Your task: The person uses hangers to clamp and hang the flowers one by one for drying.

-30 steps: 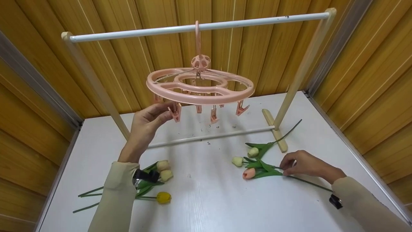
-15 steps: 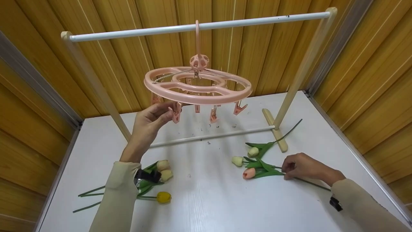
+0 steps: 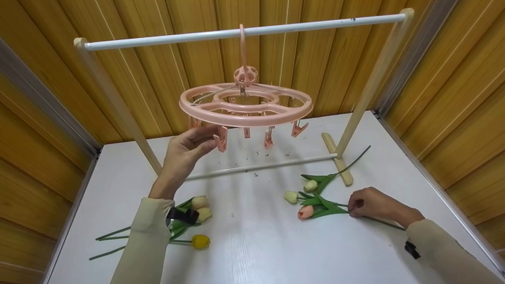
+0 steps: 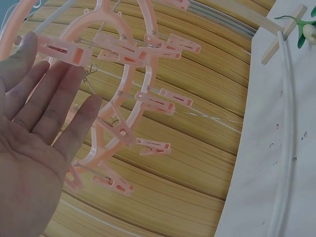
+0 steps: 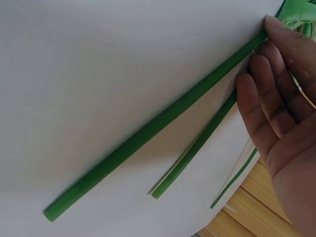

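Shows, at twelve o'clock, a round pink hanger (image 3: 244,120) hooked over the white bar (image 3: 315,26) of a standing rack (image 3: 371,86), bearing a set of small clips (image 3: 268,140) strung beneath its ring; pinching, with the left hand (image 3: 179,157) at nine o'clock, the front-left pink clip (image 3: 221,140) between thumb and fingers, just below the ring; pinching, with the right hand (image 3: 373,203) at four o'clock, the green stem (image 5: 156,124) of a pink tulip (image 3: 305,212) between thumb and fingers; to be found at five o'clock on the white table (image 3: 256,252), head turned toward nine o'clock; also seen just beside it, two pale tulips (image 3: 291,197); at seven o'clock, partly covered by the left sleeve (image 3: 148,236), two cream tulips (image 3: 200,202) and a yellow tulip (image 3: 201,241), with stem ends reaching out toward eight o'clock.

Against half a second ago, shifted slightly toward three o'clock, hanger, clips and left hand together; against a second ago, drawn a little toward four o'clock with the right hand; left in place, tulips on both sides.
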`<state>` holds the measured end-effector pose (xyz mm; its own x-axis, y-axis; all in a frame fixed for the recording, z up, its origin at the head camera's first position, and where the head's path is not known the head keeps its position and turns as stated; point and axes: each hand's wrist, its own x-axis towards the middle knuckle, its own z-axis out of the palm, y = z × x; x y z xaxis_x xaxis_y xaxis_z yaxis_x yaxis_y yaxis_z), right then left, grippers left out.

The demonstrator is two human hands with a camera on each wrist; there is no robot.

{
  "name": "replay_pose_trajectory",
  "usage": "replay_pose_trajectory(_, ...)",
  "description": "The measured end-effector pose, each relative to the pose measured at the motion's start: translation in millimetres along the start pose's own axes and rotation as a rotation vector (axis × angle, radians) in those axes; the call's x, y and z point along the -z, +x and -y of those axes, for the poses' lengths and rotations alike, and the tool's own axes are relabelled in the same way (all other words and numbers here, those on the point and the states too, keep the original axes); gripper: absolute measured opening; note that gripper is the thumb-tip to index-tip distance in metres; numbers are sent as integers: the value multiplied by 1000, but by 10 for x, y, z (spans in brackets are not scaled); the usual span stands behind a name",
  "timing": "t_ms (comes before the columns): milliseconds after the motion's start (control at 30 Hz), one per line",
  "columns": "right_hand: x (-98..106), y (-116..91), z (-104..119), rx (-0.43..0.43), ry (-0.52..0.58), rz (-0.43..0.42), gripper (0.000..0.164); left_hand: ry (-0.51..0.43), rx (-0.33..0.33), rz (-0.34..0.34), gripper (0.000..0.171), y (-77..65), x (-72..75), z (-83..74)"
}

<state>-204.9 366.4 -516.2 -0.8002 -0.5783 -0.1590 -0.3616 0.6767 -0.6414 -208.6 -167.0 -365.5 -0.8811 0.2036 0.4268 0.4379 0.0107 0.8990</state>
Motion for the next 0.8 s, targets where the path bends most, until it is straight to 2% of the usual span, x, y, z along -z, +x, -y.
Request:
replay_pose_trajectory(233, -2, 6, 10, -16, -6, 9, 11, 6, 19, -3, 35, 2, -20, -32)
replay_pose_trajectory(600, 65, 33, 101, -10, -34, -59, 13, 7, 23, -4, 32, 30, -22, -46)
replay_pose_trajectory(800, 135, 69, 169, 34, -18, -86, 11, 4, 40, -15, 34, 42, -34, -35)
